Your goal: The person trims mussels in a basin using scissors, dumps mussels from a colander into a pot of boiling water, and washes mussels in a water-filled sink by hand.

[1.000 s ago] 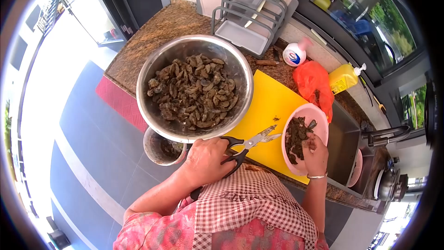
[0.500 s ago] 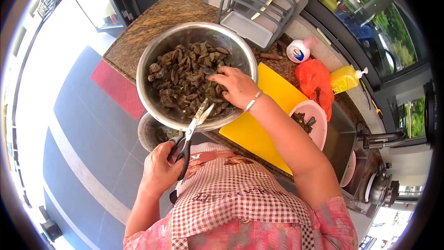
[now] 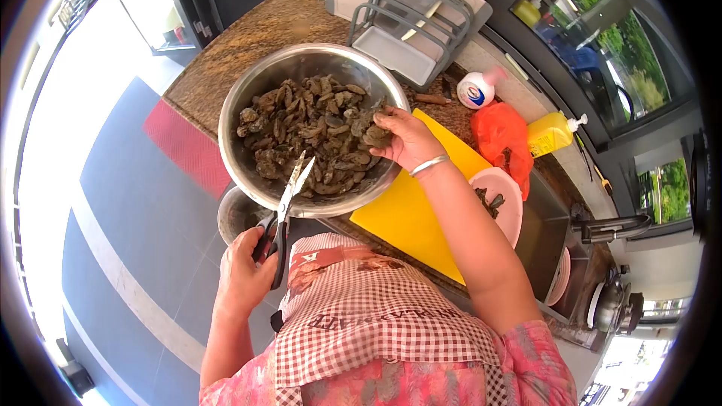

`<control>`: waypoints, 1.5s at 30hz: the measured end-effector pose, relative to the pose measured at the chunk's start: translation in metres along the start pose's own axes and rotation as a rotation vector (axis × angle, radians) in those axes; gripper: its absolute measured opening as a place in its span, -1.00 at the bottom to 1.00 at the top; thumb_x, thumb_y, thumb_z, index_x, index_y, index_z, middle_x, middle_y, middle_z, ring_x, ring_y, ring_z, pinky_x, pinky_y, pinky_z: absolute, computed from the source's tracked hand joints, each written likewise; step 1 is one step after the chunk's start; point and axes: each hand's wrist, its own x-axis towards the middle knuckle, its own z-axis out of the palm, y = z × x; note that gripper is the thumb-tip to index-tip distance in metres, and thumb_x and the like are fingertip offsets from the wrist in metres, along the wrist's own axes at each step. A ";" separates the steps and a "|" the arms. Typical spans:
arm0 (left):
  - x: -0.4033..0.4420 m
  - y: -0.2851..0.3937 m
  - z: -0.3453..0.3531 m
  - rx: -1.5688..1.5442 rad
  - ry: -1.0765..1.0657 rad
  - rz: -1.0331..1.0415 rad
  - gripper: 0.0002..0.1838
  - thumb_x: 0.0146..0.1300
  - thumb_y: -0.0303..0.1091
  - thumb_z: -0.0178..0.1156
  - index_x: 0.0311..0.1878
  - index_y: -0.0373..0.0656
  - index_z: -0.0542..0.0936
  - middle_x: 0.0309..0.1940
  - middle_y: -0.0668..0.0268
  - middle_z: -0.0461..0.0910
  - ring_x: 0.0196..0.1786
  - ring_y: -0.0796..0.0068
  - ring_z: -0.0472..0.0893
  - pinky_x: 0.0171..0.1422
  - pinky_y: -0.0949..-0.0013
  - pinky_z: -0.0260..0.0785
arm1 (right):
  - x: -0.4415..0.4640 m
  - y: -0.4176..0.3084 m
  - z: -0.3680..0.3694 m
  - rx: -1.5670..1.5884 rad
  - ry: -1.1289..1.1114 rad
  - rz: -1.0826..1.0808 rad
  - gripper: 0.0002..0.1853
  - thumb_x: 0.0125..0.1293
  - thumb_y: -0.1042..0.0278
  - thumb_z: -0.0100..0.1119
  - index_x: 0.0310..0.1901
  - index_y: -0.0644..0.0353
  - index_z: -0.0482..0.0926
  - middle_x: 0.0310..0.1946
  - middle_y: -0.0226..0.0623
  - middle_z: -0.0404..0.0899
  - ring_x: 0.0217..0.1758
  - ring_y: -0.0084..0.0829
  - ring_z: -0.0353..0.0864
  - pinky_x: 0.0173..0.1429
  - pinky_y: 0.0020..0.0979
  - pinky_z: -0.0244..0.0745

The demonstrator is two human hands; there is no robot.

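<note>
**HANDLING NOTE: GRIP & POSITION**

Item: dark brown, rough-surfaced, irregular clump [image 3: 376, 131]. Est. light, firm outside, prob. slippery if wet; edges may be sharp. Rec. hold: pinch mid-body, thumb opp. fingers, clear of edges.

Loc.: R side of large round stainless-steel bowl [image 3: 359, 68], next to pile of similar dark brown pieces [image 3: 301, 124].

R hand [image 3: 406, 137]: thumb & fingertips pinching clump. L hand [image 3: 247, 269]: fingers curled round handles of black-handled, steel-bladed scissors [image 3: 286, 201]; blades parted, tips over bowl's near side.

Change vs. 0.5 s ago: R fingers were down among pieces; now nearer R rim w/ clump in grip. Scissors approx. same pose rel. to bowl.
</note>
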 end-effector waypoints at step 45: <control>0.011 0.158 0.193 -0.384 -1.190 -0.360 -0.59 0.33 -0.16 0.27 0.00 -0.38 0.62 -0.38 0.30 0.61 -0.33 0.52 0.60 -0.27 0.41 0.42 | -0.285 0.039 -0.177 -0.972 0.940 -0.251 -0.66 0.09 0.34 0.27 -0.07 0.26 0.67 -0.15 -0.04 0.69 -0.11 -0.05 0.70 0.07 -0.21 0.60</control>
